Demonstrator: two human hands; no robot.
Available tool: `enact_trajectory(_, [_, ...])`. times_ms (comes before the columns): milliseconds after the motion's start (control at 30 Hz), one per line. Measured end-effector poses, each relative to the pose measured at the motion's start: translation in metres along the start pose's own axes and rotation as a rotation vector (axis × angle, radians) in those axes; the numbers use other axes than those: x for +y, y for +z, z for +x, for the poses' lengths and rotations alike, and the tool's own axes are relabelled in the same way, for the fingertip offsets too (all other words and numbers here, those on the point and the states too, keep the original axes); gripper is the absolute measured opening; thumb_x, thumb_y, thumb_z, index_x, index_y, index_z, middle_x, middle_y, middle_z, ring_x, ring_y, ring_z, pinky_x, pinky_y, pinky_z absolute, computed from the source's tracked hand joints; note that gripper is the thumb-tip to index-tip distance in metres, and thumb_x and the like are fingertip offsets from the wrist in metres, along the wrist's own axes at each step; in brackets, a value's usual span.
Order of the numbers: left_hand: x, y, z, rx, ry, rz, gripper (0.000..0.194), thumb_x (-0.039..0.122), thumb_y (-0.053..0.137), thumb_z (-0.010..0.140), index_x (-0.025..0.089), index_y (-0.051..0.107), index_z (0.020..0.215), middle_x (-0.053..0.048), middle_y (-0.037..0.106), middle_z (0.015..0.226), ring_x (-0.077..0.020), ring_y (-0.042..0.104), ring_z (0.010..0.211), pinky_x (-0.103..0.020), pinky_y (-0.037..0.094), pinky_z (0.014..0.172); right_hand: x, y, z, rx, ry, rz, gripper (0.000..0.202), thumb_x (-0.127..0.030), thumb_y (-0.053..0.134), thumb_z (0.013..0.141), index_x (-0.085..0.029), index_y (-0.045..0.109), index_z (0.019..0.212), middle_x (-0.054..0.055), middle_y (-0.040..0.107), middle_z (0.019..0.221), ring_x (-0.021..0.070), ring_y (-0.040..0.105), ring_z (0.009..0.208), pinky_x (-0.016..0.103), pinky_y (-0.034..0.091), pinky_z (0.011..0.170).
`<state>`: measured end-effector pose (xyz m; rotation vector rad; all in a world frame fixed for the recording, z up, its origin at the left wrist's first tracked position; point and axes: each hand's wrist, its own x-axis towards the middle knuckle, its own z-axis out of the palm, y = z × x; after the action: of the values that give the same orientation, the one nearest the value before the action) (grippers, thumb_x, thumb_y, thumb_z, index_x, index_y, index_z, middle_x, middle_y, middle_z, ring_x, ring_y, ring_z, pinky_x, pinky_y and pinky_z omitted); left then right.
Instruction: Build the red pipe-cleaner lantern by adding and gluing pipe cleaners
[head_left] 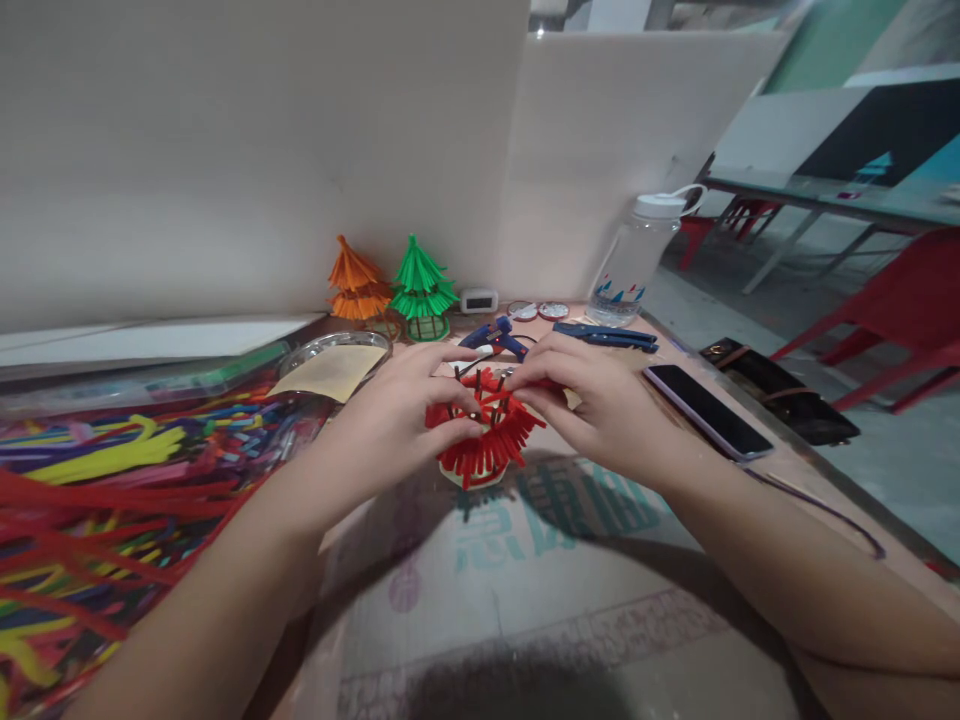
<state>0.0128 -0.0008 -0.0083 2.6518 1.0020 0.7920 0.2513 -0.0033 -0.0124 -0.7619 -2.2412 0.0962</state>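
Note:
In the head view, a round craft of short red pipe cleaners (491,452) stands on a pale base at the middle of the table. Its red ends fan outward, and a few dark upright posts rise from its open top. My left hand (409,405) grips its left side, thumb at the front and fingers behind. On the other side, my right hand (574,395) is closed in a pinch at the top rim, near a short red strip lying across the posts. The pinched tips partly hide what they hold.
Behind stand an orange tree (356,280), a green tree (422,290), a blue glue gun (495,335) and a water bottle (630,265). Pliers (607,336) and a phone (705,408) lie right. Loose pipe cleaners (82,530) fill the left, beside a round dish (375,345).

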Motion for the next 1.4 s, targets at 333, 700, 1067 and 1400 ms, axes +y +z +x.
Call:
enact_trajectory(333, [0.0,0.0,0.003,-0.024,-0.022,-0.06,0.01,0.028,0.068,0.093,0.026,0.077,0.096,-0.006,0.062,0.136,-0.0274,0.054,0.13,-0.052,0.044,0.112,0.0,0.007,0.0,-0.002,-0.011,-0.005,0.013,-0.007,0.061,0.093,-0.017,0.068,0.096,0.006,0.066,0.094,0.0169,0.06,0.086,0.029,0.049,0.076])
enact_trajectory(700, [-0.007,-0.012,-0.006,-0.031,-0.016,0.006,0.037,0.029,0.064,0.095,0.033,0.065,0.131,-0.006,0.05,0.151,-0.0292,0.046,0.14,-0.051,0.04,0.117,0.004,-0.002,0.0,0.094,0.0,-0.005,0.017,-0.006,0.057,0.093,-0.018,0.067,0.098,0.006,0.067,0.093,0.0189,0.062,0.09,0.032,0.049,0.078])
enact_trajectory(1067, [-0.01,-0.001,-0.003,-0.066,-0.079,0.0,0.073,0.05,0.077,0.083,0.03,0.045,0.146,-0.011,0.044,0.156,-0.0339,0.038,0.146,-0.055,0.034,0.119,0.005,-0.001,0.0,0.022,-0.001,-0.029,0.016,-0.007,0.056,0.093,-0.02,0.065,0.098,0.007,0.067,0.096,0.0197,0.062,0.092,0.032,0.05,0.078])
enact_trajectory(1400, [-0.008,0.004,0.0,-0.084,-0.126,0.0,0.078,0.041,0.075,0.085,0.029,0.034,0.151,-0.013,0.052,0.147,-0.0345,0.052,0.134,-0.053,0.04,0.112,0.003,0.007,-0.001,0.022,0.008,-0.027,0.015,-0.006,0.056,0.093,-0.019,0.065,0.096,0.006,0.067,0.094,0.0186,0.062,0.09,0.032,0.05,0.08])
